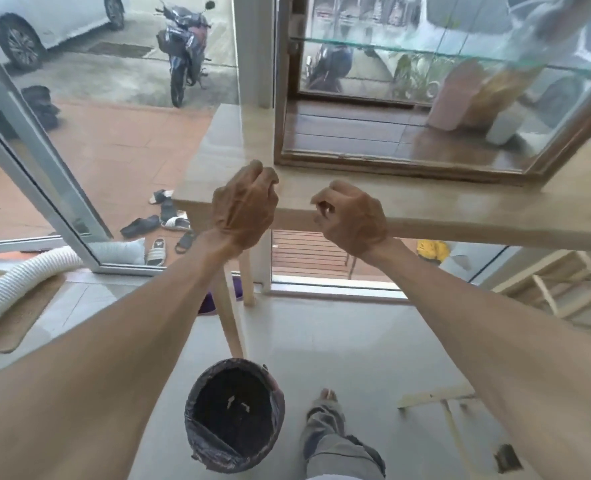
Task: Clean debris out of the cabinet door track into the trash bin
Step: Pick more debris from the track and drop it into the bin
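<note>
A glass-fronted wooden cabinet stands on a pale table (425,202), and its bottom door track (391,164) runs along the front edge of its frame. My left hand (244,202) hovers over the table's front left part, fingers curled shut. My right hand (351,216) is beside it, fingers pinched together around something small and pale that I cannot make out. Both hands are short of the track, a little below it in the view. On the floor beneath my arms stands a round trash bin (235,415) lined with a dark bag, a few pale scraps lying in it.
A table leg (231,323) comes down just behind the bin. My foot (325,407) is to the bin's right. A white hose (17,285) lies on a mat at left. Sandals (162,220) sit beyond an open sliding glass door (44,161). A glass shelf (425,50) spans the cabinet.
</note>
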